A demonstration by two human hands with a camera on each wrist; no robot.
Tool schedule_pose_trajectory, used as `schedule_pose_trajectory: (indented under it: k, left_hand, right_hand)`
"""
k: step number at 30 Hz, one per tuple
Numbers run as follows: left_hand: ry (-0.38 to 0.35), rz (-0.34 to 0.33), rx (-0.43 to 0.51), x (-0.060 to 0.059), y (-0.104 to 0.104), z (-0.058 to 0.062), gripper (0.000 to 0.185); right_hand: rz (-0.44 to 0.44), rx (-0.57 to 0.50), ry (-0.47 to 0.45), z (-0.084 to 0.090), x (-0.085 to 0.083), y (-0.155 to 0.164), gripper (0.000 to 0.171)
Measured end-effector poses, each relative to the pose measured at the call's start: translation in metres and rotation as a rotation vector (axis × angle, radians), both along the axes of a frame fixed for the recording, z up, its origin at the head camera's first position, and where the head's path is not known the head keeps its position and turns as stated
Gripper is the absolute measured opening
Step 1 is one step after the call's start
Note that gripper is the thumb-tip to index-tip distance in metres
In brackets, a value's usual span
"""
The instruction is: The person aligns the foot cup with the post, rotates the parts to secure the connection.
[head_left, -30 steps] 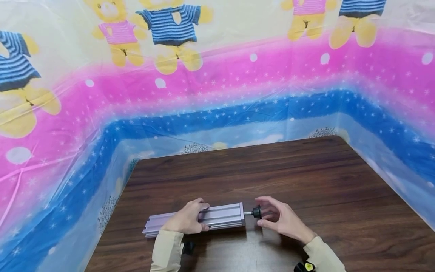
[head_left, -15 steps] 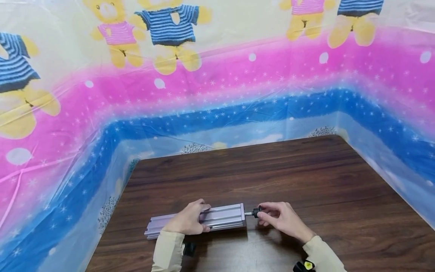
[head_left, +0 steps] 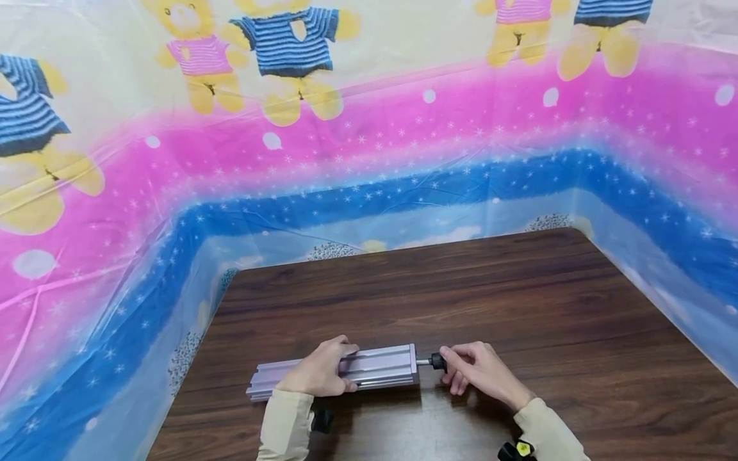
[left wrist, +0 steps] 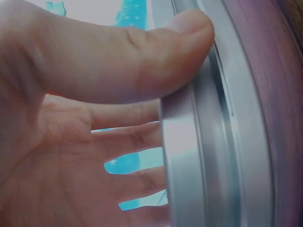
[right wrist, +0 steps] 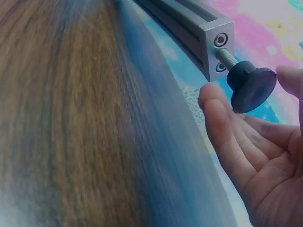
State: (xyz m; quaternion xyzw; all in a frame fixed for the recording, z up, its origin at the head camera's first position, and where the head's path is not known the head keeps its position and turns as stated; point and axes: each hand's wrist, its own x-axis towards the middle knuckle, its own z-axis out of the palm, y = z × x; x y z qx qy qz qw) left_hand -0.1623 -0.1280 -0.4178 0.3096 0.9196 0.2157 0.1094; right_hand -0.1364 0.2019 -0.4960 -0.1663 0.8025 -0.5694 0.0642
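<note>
A silver aluminium extrusion (head_left: 377,366) lies along the table's near part, slots showing. My left hand (head_left: 319,370) grips it across the middle, thumb on the near side and fingers over the far side; the left wrist view shows the thumb (left wrist: 156,56) pressed on the metal. From its right end plate (right wrist: 222,35), fixed with screws, sticks a threaded rod (right wrist: 227,57) bearing a black levelling foot (right wrist: 254,87). My right hand (head_left: 481,371) pinches that foot's round rim, thumb tip right at the edge. Its other fingers (right wrist: 220,125) curl below the disc.
The dark wood-grain table (head_left: 519,288) reaches back to a bear-print cloth (head_left: 369,153) hung around its far and side edges. Black camera mounts (head_left: 321,420) sit at both wrists.
My right hand's fingers, spread apart around the levelling foot a second ago, have closed in on its rim, and the thumb has slid across it. The left hand and extrusion stay nearly still.
</note>
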Motion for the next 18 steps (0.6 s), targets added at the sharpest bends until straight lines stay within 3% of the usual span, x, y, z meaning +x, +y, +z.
schedule_pose_trajectory:
  k: [4, 10, 13, 18]
  left_hand:
    - [0.017, -0.007, -0.006, -0.0011, -0.0006, -0.0001, 0.066]
    - [-0.005, 0.012, -0.016, -0.0023, -0.0008, -0.0020, 0.066]
    - [-0.025, 0.020, -0.013, -0.0028, -0.0006, -0.0029, 0.066]
    - [-0.033, 0.013, -0.007, -0.0035, 0.0007, -0.0036, 0.067]
  right_hand:
    - [-0.007, 0.004, 0.084, 0.0007, 0.0017, 0.0006, 0.036]
    - [0.025, 0.039, 0.226, 0.0023, 0.0032, 0.0014, 0.049]
    - [0.038, 0.046, 0.212, 0.0029, 0.0027, 0.0007, 0.041]
    - [0.032, -0.010, 0.109, 0.0026, 0.0015, -0.0022, 0.029]
